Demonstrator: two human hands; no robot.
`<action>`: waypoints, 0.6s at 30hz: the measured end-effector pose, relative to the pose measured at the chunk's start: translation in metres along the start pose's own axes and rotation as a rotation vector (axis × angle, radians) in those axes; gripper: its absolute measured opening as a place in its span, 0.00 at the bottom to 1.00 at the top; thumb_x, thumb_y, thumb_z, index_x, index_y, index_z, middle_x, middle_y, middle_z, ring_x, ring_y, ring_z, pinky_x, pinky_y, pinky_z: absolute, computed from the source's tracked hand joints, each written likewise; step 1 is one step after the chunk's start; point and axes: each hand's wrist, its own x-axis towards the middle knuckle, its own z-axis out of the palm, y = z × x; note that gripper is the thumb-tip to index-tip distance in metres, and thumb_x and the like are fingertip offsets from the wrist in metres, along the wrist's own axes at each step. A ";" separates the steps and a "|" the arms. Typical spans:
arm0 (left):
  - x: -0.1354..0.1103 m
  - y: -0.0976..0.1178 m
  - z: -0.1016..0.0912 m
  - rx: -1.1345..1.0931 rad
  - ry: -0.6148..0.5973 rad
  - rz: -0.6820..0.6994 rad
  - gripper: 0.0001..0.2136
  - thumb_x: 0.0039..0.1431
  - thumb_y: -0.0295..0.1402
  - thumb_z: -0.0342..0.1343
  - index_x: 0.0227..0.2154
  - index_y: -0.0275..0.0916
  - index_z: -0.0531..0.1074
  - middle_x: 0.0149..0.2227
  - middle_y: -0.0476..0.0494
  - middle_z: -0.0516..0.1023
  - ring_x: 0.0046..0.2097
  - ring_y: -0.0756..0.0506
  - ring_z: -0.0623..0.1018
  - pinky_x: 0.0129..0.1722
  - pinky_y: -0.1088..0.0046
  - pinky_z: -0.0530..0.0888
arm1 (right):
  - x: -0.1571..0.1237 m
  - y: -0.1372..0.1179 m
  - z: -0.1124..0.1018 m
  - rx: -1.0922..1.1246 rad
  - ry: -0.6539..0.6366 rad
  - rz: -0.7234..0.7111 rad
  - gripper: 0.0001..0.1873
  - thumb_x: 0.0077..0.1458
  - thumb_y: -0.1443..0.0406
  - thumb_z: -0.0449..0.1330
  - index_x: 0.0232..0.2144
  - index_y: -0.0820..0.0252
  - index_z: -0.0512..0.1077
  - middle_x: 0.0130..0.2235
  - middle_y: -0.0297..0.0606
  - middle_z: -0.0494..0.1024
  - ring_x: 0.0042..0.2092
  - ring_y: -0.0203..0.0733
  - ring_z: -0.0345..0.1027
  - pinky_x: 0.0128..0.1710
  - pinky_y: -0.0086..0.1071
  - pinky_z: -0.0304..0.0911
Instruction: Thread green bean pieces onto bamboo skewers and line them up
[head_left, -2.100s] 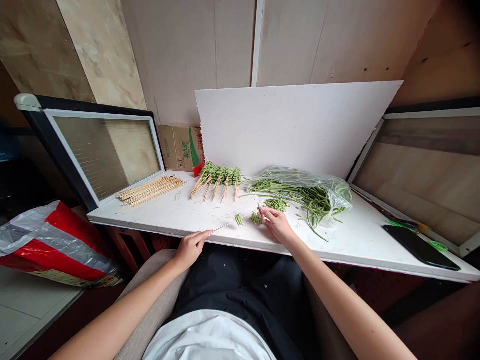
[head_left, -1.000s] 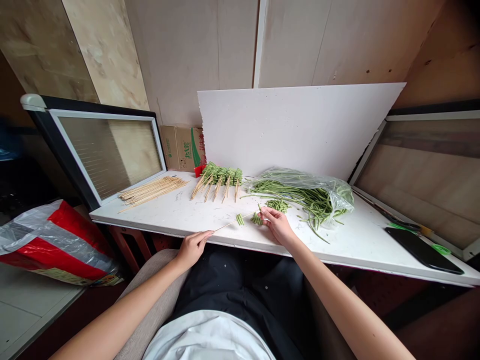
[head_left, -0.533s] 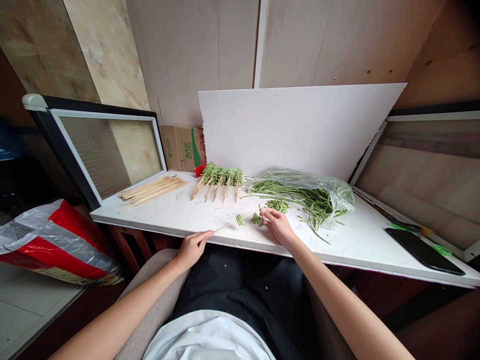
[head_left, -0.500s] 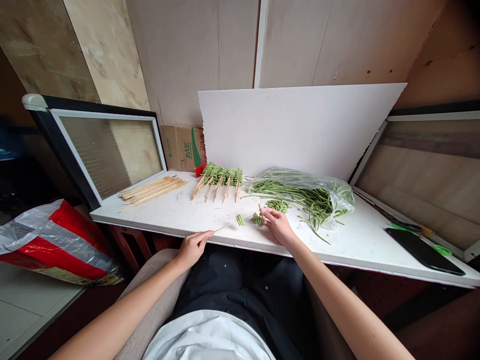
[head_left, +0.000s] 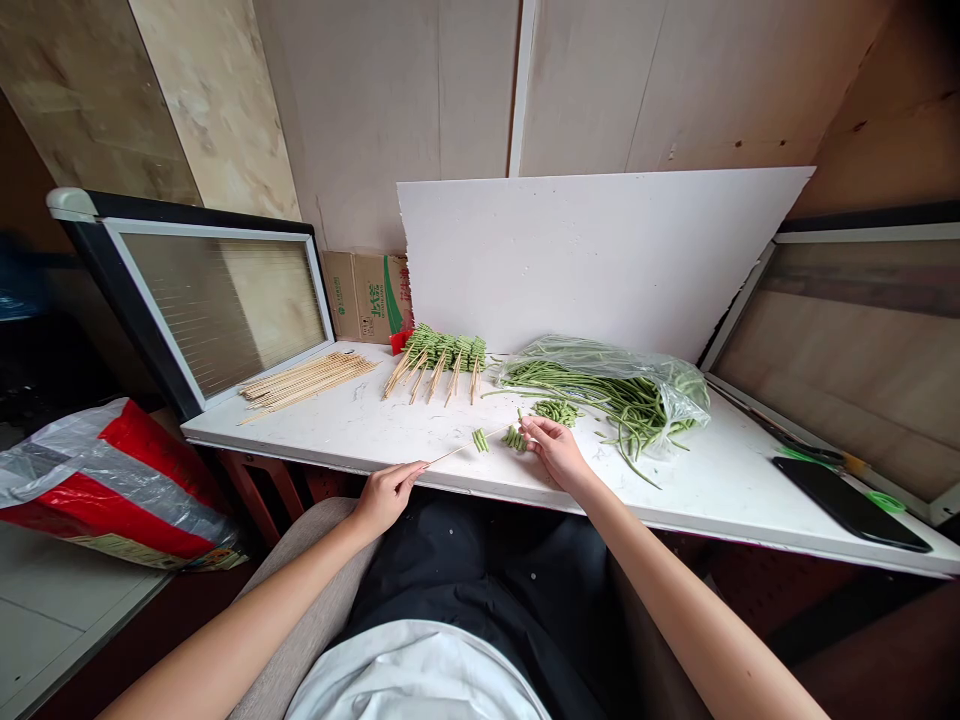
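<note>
My left hand [head_left: 390, 493] pinches the near end of a thin bamboo skewer [head_left: 454, 452] at the table's front edge. The skewer slants up to the right, toward my right hand [head_left: 553, 447]. Those right fingers are closed on a short piece of green bean [head_left: 520, 413] by the skewer's far tip; whether the tip has pierced it is too small to tell. One small group of cut bean pieces [head_left: 480, 440] appears along the skewer. Another little cluster of cut beans [head_left: 514, 438] is beside my right fingers, partly hidden by them. Just behind lies a coiled green bean bundle [head_left: 556, 411].
Filled bean skewers [head_left: 446, 352] are stacked at the back, with bare bamboo skewers [head_left: 307, 382] to their left. Long beans [head_left: 592, 385] spill from a clear plastic bag [head_left: 686, 390]. A black phone [head_left: 851, 503] lies at right. A white board [head_left: 592, 260] stands behind.
</note>
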 end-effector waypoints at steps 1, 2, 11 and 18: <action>0.000 0.000 0.000 0.000 -0.003 -0.003 0.13 0.71 0.29 0.54 0.52 0.44 0.81 0.47 0.43 0.86 0.46 0.43 0.86 0.49 0.66 0.85 | 0.000 0.000 0.000 0.003 0.001 0.000 0.21 0.48 0.47 0.74 0.33 0.56 0.82 0.38 0.39 0.80 0.34 0.38 0.68 0.32 0.32 0.64; 0.000 0.000 0.000 0.000 -0.005 -0.006 0.13 0.71 0.29 0.54 0.52 0.44 0.81 0.47 0.43 0.86 0.46 0.43 0.86 0.49 0.66 0.85 | 0.000 0.000 0.000 0.006 -0.001 0.001 0.20 0.48 0.47 0.74 0.33 0.56 0.82 0.38 0.39 0.80 0.35 0.38 0.68 0.32 0.32 0.63; -0.001 -0.002 0.000 0.004 -0.003 -0.006 0.13 0.71 0.29 0.54 0.51 0.43 0.81 0.47 0.43 0.86 0.47 0.42 0.86 0.49 0.66 0.84 | 0.001 0.001 -0.001 -0.026 -0.001 -0.014 0.20 0.49 0.47 0.74 0.32 0.56 0.82 0.38 0.40 0.80 0.35 0.39 0.68 0.33 0.33 0.63; -0.001 -0.002 0.000 0.003 -0.007 -0.013 0.13 0.71 0.29 0.55 0.51 0.43 0.81 0.47 0.44 0.86 0.47 0.43 0.86 0.50 0.66 0.84 | 0.000 0.000 -0.001 -0.023 0.006 -0.015 0.20 0.49 0.48 0.74 0.32 0.57 0.83 0.37 0.40 0.81 0.36 0.39 0.69 0.33 0.32 0.63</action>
